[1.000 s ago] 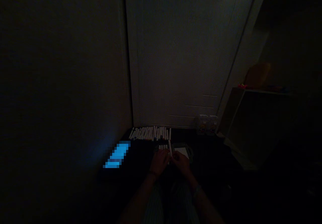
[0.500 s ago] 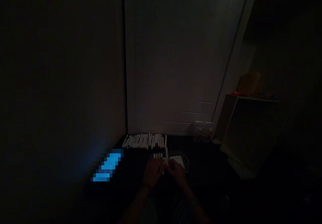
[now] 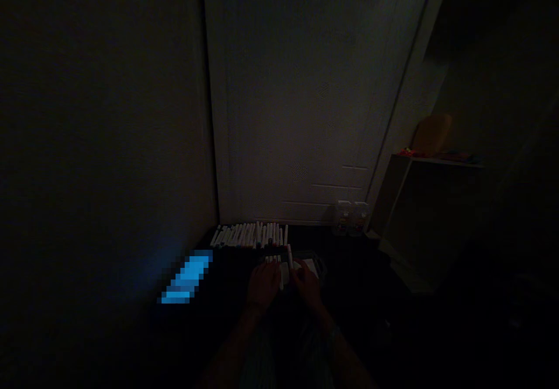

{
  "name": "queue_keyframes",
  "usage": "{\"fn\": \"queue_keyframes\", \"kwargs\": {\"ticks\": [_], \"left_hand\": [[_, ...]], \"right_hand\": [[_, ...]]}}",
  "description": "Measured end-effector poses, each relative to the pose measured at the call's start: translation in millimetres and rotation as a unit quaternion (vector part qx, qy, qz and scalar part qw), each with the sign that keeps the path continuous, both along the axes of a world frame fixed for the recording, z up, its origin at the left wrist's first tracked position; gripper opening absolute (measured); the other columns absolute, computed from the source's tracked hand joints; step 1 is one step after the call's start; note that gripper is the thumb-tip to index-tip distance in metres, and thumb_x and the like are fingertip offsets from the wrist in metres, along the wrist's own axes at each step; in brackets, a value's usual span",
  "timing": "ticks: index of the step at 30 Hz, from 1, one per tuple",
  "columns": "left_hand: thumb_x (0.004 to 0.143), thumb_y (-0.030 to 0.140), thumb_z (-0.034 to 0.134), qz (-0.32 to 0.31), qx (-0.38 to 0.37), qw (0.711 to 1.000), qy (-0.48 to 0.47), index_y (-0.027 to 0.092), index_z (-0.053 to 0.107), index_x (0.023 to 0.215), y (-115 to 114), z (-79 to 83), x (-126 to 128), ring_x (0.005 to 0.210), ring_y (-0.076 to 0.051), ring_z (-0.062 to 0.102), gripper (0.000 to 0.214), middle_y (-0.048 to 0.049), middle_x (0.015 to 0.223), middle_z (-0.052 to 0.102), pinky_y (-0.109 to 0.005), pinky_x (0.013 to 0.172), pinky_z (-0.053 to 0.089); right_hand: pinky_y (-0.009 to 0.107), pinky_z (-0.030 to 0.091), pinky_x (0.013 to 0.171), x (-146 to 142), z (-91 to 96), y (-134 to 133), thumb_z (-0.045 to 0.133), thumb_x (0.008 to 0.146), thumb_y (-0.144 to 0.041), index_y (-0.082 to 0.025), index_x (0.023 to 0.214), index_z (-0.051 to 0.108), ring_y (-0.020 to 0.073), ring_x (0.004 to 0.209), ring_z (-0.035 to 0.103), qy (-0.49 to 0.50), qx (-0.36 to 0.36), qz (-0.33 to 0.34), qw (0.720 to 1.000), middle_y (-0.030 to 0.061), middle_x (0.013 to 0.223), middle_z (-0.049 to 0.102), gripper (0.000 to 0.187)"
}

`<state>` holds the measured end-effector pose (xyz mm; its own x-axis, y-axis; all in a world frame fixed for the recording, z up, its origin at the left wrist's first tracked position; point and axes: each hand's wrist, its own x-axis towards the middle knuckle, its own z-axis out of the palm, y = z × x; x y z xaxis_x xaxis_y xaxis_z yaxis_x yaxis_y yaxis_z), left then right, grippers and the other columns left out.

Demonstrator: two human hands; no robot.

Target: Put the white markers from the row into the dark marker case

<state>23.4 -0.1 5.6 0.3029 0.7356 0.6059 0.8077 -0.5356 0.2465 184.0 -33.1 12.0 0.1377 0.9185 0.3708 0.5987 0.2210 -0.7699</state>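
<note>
The scene is very dark. My right hand (image 3: 308, 285) pinches a white marker (image 3: 290, 255), which stands up at a slight tilt from the fingers. Just left of it, my left hand (image 3: 262, 282) lies with its fingers extended over several white markers (image 3: 273, 258), whose ends poke out past the fingertips. These markers rest side by side in a shallow case (image 3: 324, 268), its rim partly hidden behind both hands. One more marker (image 3: 282, 281) lies beside my left fingertips. Behind the case, a long row of white markers (image 3: 247, 235) with dark and coloured ends lies on the dark table.
A glowing blue, pixelated screen (image 3: 187, 277) lies at the left. Two clear containers with labels (image 3: 343, 219) stand at the back right against a pale panel (image 3: 297, 115). Farther right is a cabinet (image 3: 430, 214) with an orange object (image 3: 432, 134) on top.
The view has tipped slightly, so the table things sit higher. My right hand has drawn the marker a little away from my left hand, and its tilt has changed.
</note>
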Motion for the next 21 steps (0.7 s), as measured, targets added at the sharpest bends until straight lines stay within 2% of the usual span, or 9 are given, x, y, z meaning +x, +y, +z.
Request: {"fn": "queue_keyframes", "kwargs": {"ticks": [4,7,11,15,21], "left_hand": [[0.087,0.031,0.038,-0.002,0.0,1.0,-0.001,0.023,0.061,0.107,2.1,-4.6,1.6,0.112,-0.022,0.051,0.031,-0.0048,0.114,0.062,-0.042,0.099,0.035],[0.088,0.031,0.038,-0.002,-0.002,1.0,-0.019,0.022,0.059,0.11,1.3,-2.8,1.2,0.111,-0.021,0.051,0.032,-0.0054,0.113,0.062,-0.04,0.097,0.036],[0.09,0.03,0.032,0.031,-0.029,0.996,-0.077,0.023,0.049,0.122,-1.2,5.4,-2.9,0.111,-0.019,0.05,0.036,-0.0055,0.118,0.058,-0.037,0.093,0.038],[0.092,0.03,0.029,0.052,-0.043,0.989,-0.135,0.021,0.038,0.13,-5.1,12.3,-5.9,0.106,-0.019,0.051,0.04,-0.0071,0.118,0.057,-0.036,0.09,0.039],[0.09,0.032,0.033,0.03,-0.042,0.991,-0.126,0.024,0.052,0.111,-6.6,15.0,-6.4,0.095,-0.019,0.054,0.029,-0.0043,0.102,0.061,-0.035,0.083,0.042]], "right_hand": [[0.021,0.041,0.061,0.8,-2.3,0.7,0.044,0.085,-0.041,-0.025,0.123,0.047,0.0128,0.066,0.06,0.003,0.008,-0.01,1.0,-0.0031,0.073,0.064,0.042],[0.023,0.042,0.066,2.0,-3.7,1.5,0.044,0.084,-0.043,-0.024,0.115,0.055,0.0136,0.072,0.059,-0.014,0.022,-0.022,0.999,-0.0004,0.081,0.064,0.038],[0.026,0.041,0.078,3.7,-3.6,2.0,0.041,0.087,-0.042,-0.022,0.103,0.063,0.0159,0.086,0.056,-0.044,0.064,-0.041,0.996,0.0037,0.094,0.063,0.034],[0.03,0.037,0.087,3.6,-0.5,-1.1,0.041,0.089,-0.039,-0.026,0.106,0.063,0.0175,0.096,0.053,-0.088,0.092,-0.01,0.992,0.0034,0.098,0.063,0.031],[0.03,0.04,0.086,0.7,9.2,-7.8,0.043,0.088,-0.038,-0.029,0.107,0.063,0.0166,0.094,0.055,-0.059,0.06,0.03,0.996,0.0011,0.099,0.065,0.029]]}}
